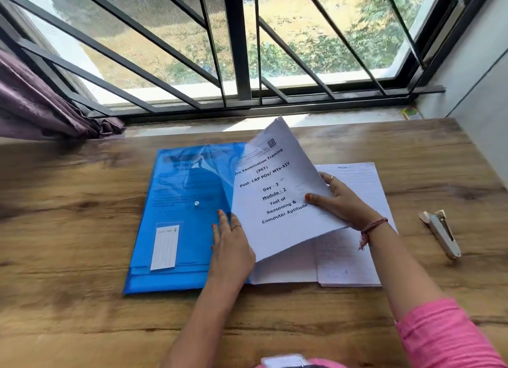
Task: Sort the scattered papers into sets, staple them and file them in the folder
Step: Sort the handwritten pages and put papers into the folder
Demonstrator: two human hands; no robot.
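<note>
A blue plastic folder (pixel 176 216) with a snap button lies flat at the middle of the wooden table. My right hand (pixel 341 203) grips a printed paper set (pixel 275 192) headed "Pre Examination Training" and holds it tilted up over the folder's right edge. My left hand (pixel 231 244) rests on the folder, fingers spread, at the lifted set's lower left edge. Under and to the right of the set lies a pile of handwritten sheets (pixel 354 260). A metal stapler (pixel 442 233) lies on the table at the right, apart from both hands.
A barred window (pixel 239 46) and its sill run along the table's far edge. A purple curtain (pixel 41 104) hangs at the far left. A grey wall (pixel 478 73) bounds the right side. A small green and yellow object (pixel 411 112) sits on the sill.
</note>
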